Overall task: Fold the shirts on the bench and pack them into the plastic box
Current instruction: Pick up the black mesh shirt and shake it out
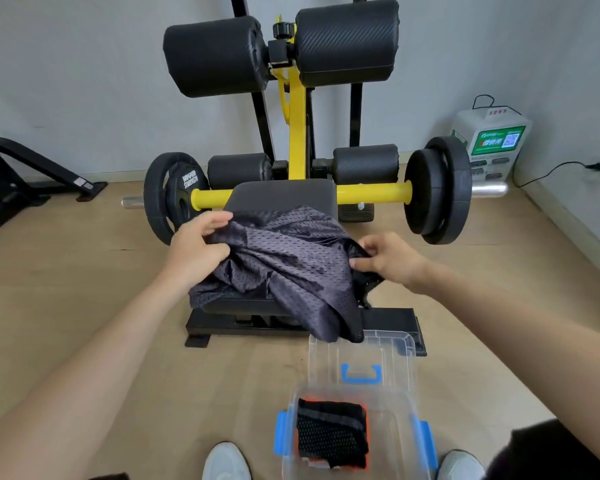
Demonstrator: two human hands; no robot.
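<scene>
Indoors, a yellow-framed gym machine fills the background while its padded tabletop carries a crumpled grey mesh shirt, one corner spilling off the near edge. On the floor by the person's feet, the open plastic box sits within reach, apparently so each piece can drop straight in, its clear lid set just beyond it. A folded black mesh shirt already lies inside. The left grip pinches the grey shirt's left edge and the right grip is clamped on its right edge, spread apart seemingly to pull the fabric flat for folding.
</scene>
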